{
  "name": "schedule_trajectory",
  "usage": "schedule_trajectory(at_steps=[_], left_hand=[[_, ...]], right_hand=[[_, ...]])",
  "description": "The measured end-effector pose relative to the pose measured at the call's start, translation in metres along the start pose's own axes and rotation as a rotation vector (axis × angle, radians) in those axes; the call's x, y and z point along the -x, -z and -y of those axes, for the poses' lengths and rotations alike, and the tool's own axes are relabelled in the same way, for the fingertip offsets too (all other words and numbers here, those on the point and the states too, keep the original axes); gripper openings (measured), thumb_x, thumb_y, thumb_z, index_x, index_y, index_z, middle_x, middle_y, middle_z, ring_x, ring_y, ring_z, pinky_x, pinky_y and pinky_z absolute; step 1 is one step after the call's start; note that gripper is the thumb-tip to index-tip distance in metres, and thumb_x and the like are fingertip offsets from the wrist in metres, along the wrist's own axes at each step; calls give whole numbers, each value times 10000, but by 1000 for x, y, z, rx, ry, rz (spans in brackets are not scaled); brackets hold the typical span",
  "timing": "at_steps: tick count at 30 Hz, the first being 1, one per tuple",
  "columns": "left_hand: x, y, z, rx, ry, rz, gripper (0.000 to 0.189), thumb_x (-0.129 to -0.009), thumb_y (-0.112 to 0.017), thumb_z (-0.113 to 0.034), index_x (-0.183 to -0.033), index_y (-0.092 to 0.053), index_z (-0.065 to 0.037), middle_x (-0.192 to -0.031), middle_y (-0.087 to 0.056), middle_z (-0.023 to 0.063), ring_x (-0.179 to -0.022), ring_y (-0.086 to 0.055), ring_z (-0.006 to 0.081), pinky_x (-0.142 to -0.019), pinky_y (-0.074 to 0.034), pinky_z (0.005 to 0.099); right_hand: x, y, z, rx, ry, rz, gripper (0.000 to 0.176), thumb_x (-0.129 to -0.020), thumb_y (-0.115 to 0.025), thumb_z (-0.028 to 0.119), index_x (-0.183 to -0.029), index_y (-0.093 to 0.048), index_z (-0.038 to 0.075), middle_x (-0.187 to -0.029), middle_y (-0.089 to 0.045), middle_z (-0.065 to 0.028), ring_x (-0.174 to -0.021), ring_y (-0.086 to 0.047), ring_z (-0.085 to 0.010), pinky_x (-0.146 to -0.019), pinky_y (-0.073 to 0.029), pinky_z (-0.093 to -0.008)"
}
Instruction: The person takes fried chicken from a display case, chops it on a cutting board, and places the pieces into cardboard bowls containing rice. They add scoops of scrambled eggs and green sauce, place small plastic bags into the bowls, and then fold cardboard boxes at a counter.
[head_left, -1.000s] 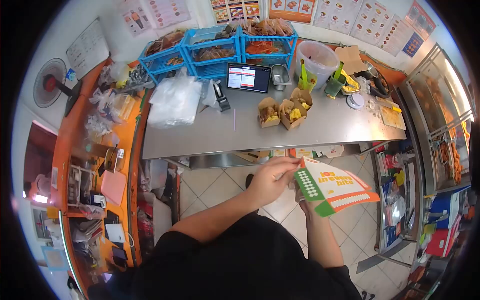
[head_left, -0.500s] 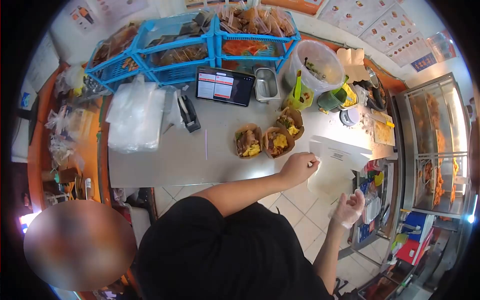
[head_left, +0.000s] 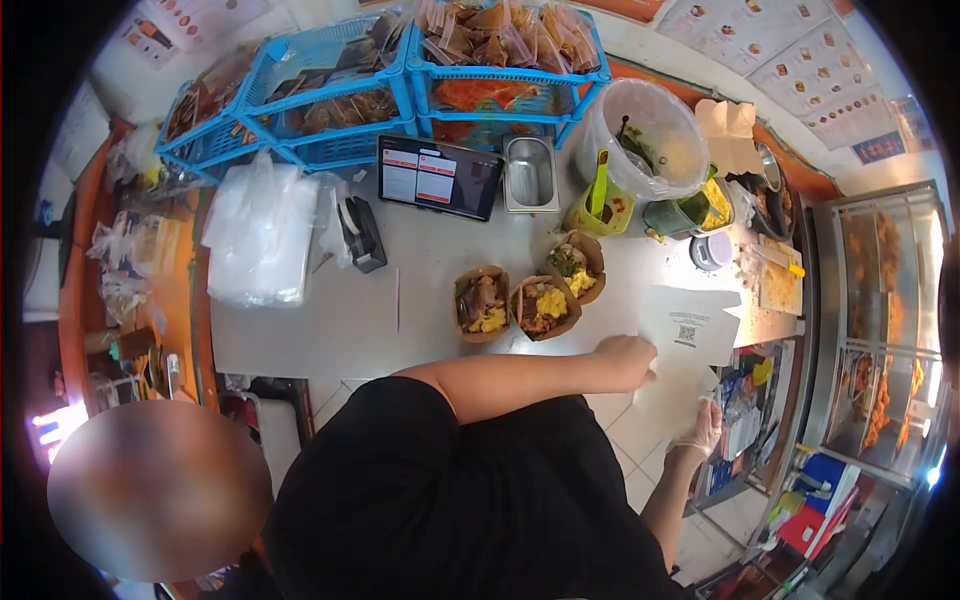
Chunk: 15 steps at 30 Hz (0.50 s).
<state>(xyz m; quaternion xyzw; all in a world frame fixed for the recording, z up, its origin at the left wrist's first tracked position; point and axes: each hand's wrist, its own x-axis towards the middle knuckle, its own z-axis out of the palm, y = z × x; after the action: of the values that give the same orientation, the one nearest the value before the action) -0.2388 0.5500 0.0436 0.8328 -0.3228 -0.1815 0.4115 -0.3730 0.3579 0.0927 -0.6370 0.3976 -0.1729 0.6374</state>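
A thin whitish plastic bag (head_left: 705, 325) with printed text and a QR code hangs over the right front edge of the counter. My left hand (head_left: 627, 363), bare, is closed at the bag's left edge. In a clear glove, my right hand (head_left: 700, 428) pinches the bag's lower right edge. Three open brown paper food boxes stand together left of the bag: a left box (head_left: 482, 305), a middle box (head_left: 547, 308) and a rear box (head_left: 576, 266). Each holds yellow egg-like food and other filling.
Behind the boxes are a tablet (head_left: 440, 177), a steel container (head_left: 530, 173), a green cup (head_left: 600, 208) and a large clear tub (head_left: 645, 140). Clear bags (head_left: 258, 235) and a tape dispenser (head_left: 361, 235) lie left. Blue baskets (head_left: 340, 88) line the back; a glass cabinet (head_left: 880, 330) stands right.
My right hand has moved up to the bag and closed on its edge; before, it was apart with fingers loosely curled. My left hand has shifted slightly down. The camera view has moved a little.
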Motion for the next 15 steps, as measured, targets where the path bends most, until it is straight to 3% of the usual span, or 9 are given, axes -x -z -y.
schedule_trajectory(at_steps=[2, 3, 4, 5, 6, 8, 9, 12, 15], left_hand=[[-16, 21, -28, 762, 381, 433, 542, -873, -797, -420, -1107, -548, 1, -942, -686, 170, -921, -719, 319, -771, -578, 509], [-25, 11, -32, 763, 382, 398, 542, -873, -797, -420, -1107, -548, 1, -942, -686, 170, -921, -719, 319, -771, -578, 509], [-33, -4, -39, 1042, 352, 302, 626, -869, -802, -440, -1180, -475, -6, -1092, -628, 193, -1016, -681, 307, -757, -587, 515], [-46, -17, -43, 1319, 301, 195, 717, -866, -807, -461, -1253, -401, -14, -1241, -570, 215, -1111, -643, 294, -744, -596, 520], [-52, -6, -55, 1312, 283, 161, 717, -901, -774, -397, -1304, -325, -9, -1396, -427, 212, -1206, -569, 302, -731, -623, 494], [-76, -7, -70, 1331, 347, -26, 683, -909, -761, -373, -1301, -336, -11, -1353, -452, 200, -1170, -585, 296, -725, -634, 470], [-84, -10, -75, 1342, 426, -155, 649, -916, -748, -350, -1297, -346, -12, -1311, -478, 188, -1134, -602, 289, -720, -644, 447], [-99, -24, -63, 1223, 434, -336, 547, -911, -747, -281, -1262, -441, 6, -1204, -531, 162, -1047, -643, 262, -737, -654, 424], [-89, -36, -63, 1138, 420, -536, 378, -918, -730, -176, -1172, -544, 32, -1098, -612, 141, -964, -677, 233, -736, -645, 385]], right_hand=[[-14, 6, 0, 52, 112, 57, 149, -1016, -625, 174, -1087, -622, 44, -954, -664, -40, -823, -625, -137, -750, -534, -300], [-25, 7, 2, 105, 228, 102, 144, -1018, -623, 171, -1084, -624, 43, -963, -669, -40, -838, -632, -135, -757, -536, -302], [-35, 3, 6, 104, 246, 138, 144, -1018, -623, 171, -1084, -624, 43, -963, -669, -40, -838, -632, -135, -757, -536, -302], [-43, -2, 10, 258, 442, 203, 143, -1007, -620, 128, -1104, -638, 25, -1010, -679, -68, -903, -645, -167, -800, -540, -333], [-49, -7, 14, 406, 645, 268, 155, -995, -617, 85, -1125, -652, 7, -1057, -689, -96, -968, -657, -200, -844, -545, -363], [-68, -11, 31, 729, 1092, 429, 198, -959, -606, 4, -1140, -683, -22, -1103, -698, -173, -1055, -674, -317, -909, -545, -414], [-79, -12, 37, 796, 1191, 488, 218, -945, -598, -9, -1147, -681, -15, -1117, -684, -214, -1060, -664, -384, -915, -541, -437], [-97, -16, 59, 800, 1282, 568, 193, -929, -600, -17, -1099, -691, 2, -1066, -684, -241, -967, -678, -423, -844, -556, -464], [-135, -16, 55, 816, 1186, 612, 123, -937, -633, 14, -1046, -686, -6, -978, -708, -191, -877, -693, -334, -775, -560, -411]])
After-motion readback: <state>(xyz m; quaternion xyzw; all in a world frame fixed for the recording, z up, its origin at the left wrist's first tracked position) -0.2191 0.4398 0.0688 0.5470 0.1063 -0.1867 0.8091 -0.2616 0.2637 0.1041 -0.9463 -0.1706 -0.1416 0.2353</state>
